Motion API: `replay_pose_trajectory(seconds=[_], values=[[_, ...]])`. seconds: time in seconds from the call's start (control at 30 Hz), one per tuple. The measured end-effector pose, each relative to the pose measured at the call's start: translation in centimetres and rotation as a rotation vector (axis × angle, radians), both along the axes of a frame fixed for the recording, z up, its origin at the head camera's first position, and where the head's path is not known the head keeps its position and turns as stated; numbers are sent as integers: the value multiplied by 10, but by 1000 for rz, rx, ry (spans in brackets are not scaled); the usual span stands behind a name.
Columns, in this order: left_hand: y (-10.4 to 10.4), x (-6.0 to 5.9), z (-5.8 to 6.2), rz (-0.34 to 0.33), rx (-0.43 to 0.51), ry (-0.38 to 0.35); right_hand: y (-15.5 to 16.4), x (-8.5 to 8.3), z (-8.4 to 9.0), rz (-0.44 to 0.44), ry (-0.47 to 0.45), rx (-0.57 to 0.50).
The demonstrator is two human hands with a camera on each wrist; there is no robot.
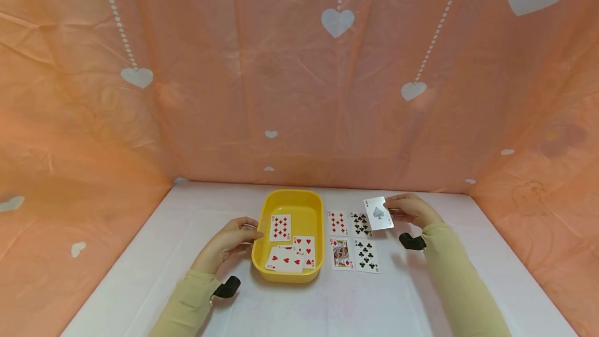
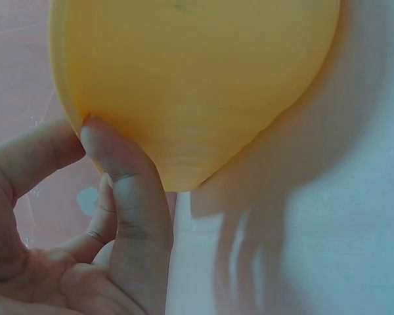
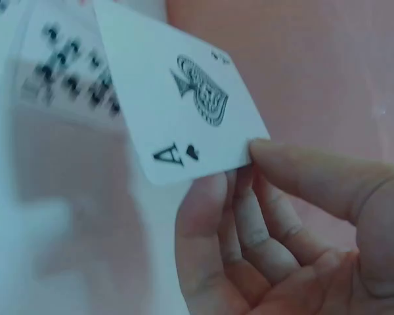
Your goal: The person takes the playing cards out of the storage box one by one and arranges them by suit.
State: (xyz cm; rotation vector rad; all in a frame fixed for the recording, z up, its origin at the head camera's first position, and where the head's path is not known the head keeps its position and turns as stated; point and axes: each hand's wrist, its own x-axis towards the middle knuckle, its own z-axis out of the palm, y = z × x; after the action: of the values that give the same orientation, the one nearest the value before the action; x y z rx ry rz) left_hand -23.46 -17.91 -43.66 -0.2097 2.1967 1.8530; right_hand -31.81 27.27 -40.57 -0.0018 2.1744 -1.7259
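Observation:
My left hand (image 1: 230, 242) pinches the left rim of a yellow plastic tray (image 1: 320, 212); the left wrist view shows the thumb (image 2: 121, 164) on the tray's edge. Inside the tray lie several red-suit playing cards: a diamonds card (image 1: 280, 228) at the upper left, and a three of hearts (image 1: 285, 260) overlapping another hearts card (image 1: 306, 251) at the bottom. Between thumb and fingers, my right hand (image 1: 414, 209) holds an ace of spades (image 1: 378, 214) by its edge, face up and tilted, above the table. In the head view the ace overlaps a clubs card (image 1: 360, 225).
Right of the tray, face-up cards lie in two columns: a diamonds card (image 1: 338, 223) over a king of diamonds (image 1: 342, 254), and the clubs card over an eight of clubs (image 1: 367, 255). Orange cloth (image 1: 299, 92) with white hearts surrounds the white table (image 1: 290, 311).

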Motion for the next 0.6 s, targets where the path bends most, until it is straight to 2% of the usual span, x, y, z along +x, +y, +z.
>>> replay_pose_trajectory(seconds=[0.23, 0.6], values=[[-1, 0, 0, -10, 9, 1, 21, 2, -20, -178, -105, -29], [1, -1, 0, 12, -3, -3, 25, 1, -31, -211, -163, 36]])
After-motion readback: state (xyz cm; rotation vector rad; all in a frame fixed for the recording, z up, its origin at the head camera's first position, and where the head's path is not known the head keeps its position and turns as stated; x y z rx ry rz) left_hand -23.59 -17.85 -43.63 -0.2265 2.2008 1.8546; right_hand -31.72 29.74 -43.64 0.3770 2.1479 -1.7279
